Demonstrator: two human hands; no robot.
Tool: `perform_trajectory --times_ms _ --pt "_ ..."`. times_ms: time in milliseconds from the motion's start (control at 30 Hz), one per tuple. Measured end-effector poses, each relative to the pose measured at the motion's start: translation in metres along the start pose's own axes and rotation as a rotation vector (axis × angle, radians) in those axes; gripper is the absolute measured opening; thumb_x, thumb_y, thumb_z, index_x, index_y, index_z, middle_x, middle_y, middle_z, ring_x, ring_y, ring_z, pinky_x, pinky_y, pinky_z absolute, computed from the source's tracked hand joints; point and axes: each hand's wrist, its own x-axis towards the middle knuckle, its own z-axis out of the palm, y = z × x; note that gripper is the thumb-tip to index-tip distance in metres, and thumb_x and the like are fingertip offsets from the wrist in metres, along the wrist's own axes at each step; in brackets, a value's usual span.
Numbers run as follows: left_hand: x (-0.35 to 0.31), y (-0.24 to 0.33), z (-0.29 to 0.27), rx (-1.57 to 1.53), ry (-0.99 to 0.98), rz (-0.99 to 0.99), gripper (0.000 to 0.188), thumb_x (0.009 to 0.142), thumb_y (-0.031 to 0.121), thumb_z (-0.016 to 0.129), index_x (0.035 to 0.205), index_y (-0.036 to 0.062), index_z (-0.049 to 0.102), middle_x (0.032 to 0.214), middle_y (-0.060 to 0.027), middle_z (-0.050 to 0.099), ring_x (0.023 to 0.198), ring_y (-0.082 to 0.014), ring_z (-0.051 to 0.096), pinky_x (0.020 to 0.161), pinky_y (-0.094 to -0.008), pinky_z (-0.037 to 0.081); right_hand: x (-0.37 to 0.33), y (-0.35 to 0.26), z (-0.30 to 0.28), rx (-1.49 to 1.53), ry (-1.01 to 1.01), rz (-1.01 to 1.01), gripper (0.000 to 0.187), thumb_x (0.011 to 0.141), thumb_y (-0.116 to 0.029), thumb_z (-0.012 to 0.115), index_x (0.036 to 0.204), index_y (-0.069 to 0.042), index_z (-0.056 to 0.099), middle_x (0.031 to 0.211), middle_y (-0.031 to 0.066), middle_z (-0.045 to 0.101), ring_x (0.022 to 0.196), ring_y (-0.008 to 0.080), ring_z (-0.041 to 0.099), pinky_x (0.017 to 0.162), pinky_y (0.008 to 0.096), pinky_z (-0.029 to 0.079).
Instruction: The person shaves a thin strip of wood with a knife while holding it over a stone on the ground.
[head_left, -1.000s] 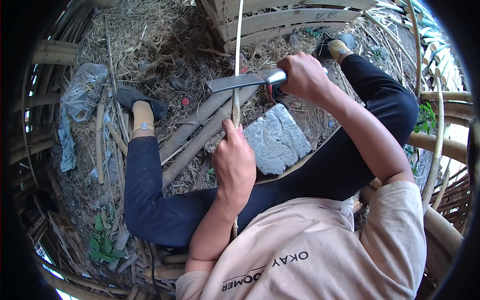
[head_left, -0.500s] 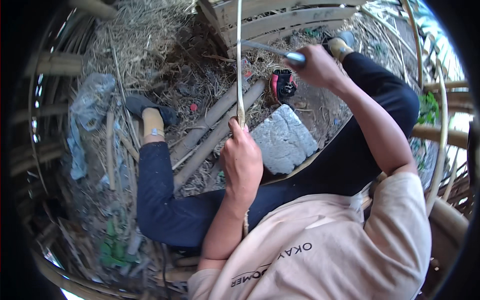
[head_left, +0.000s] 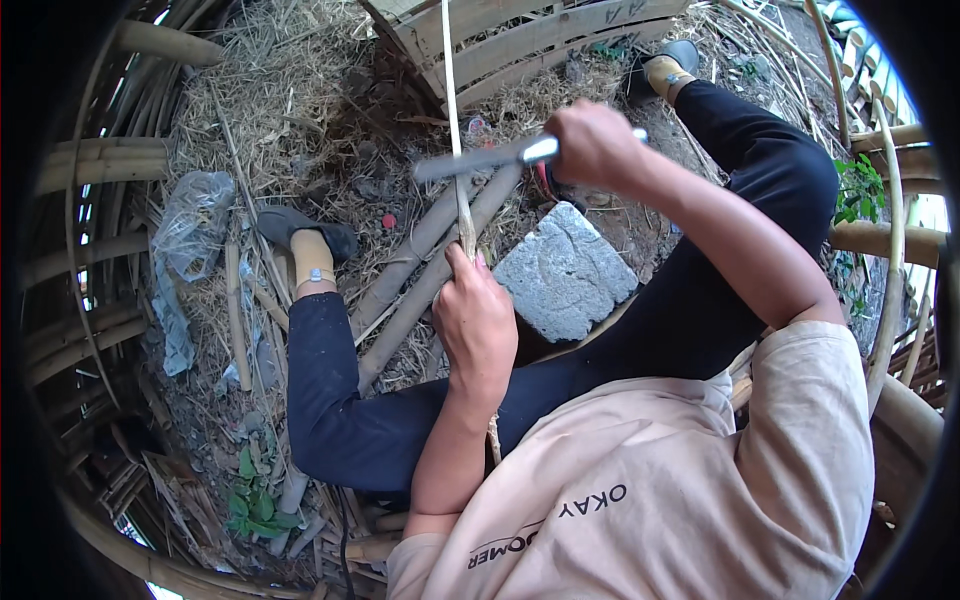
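One stretch of brown, straw-littered ground spreads beneath the scene. Over it reach the seated person's widely parted legs in dark navy trousers, with a beige short-sleeved cotton T-shirt filling the lower right. A pale slatted wooden crate stands at the top, beyond the hands. Two grey-brown round poles lie slantwise on the ground between the legs, side by side.

A long, slender, pale stick runs from the top edge down to the left hand, and a short length of it shows again below the wrist, against the trousers. Right of that hand, between the legs, sits a rough, grey, squarish concrete block. A crumpled clear plastic bag lies at the far left, beyond the left foot.

The right hand is clenched around the handle of a broad-bladed, silvery metal knife. Its blade, blurred, points left and crosses the stick above the other fist; whether it touches cannot be told. The left hand is wrapped firmly around the stick, thumb side toward the blade.

A small green leafy plant grows at the lower left. Smallest is a round, flat red disc, near the left shoe.
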Motion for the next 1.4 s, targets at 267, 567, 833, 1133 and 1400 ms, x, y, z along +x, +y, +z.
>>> perform_trajectory --times_ms 267,567,833,1133,1400 --pt "-0.001 0.008 0.003 -0.031 -0.02 -0.016 0.024 0.103 0.014 0.049 0.115 -0.0071 0.05 0.071 -0.0269 0.066 0.069 -0.045 0.068 0.059 -0.053 0.054 0.014 0.048 -0.028 0.02 0.243 0.069 0.021 0.078 -0.019 0.067 0.089 -0.003 0.075 0.08 0.0233 0.07 0.078 0.04 0.071 0.077 0.0483 0.058" --pt "0.006 0.002 0.002 -0.304 -0.076 -0.056 0.029 0.104 0.016 0.049 0.117 -0.0095 0.053 0.073 -0.031 0.064 0.072 -0.0501 0.064 0.062 -0.0574 0.047 -0.016 -0.01 -0.009 0.012 0.002 -0.266 0.006 0.07 -0.013 0.07 0.074 -0.008 0.07 0.067 0.0155 0.066 0.067 0.0376 0.067 0.066 0.0484 0.055" --pt "0.0 0.005 0.008 -0.353 -0.038 -0.049 0.03 0.105 0.016 0.048 0.117 -0.01 0.056 0.078 -0.0316 0.065 0.075 -0.0504 0.065 0.065 -0.0549 0.048 -0.014 -0.007 0.005 0.005 0.011 -0.184 0.021 0.065 -0.012 0.072 0.085 -0.006 0.075 0.069 0.0174 0.069 0.067 0.0374 0.07 0.066 0.0454 0.058" --pt "0.004 0.008 0.009 -0.341 -0.017 -0.05 0.032 0.105 0.021 0.047 0.106 -0.0093 0.058 0.08 -0.0304 0.065 0.081 -0.0513 0.063 0.072 -0.0576 0.045 0.01 0.028 0.003 -0.106 0.257 -0.212 0.01 0.066 -0.012 0.068 0.071 -0.004 0.07 0.066 0.0181 0.068 0.06 0.035 0.07 0.057 0.0447 0.057" --pt "0.001 0.0 0.014 -0.348 -0.025 -0.065 0.033 0.106 0.025 0.047 0.104 -0.006 0.059 0.08 -0.0302 0.064 0.079 -0.0512 0.061 0.073 -0.0586 0.044 0.022 0.044 -0.004 -0.149 0.256 0.072 0.018 0.075 -0.014 0.068 0.09 -0.009 0.076 0.077 0.0178 0.072 0.075 0.0353 0.074 0.072 0.0474 0.06"
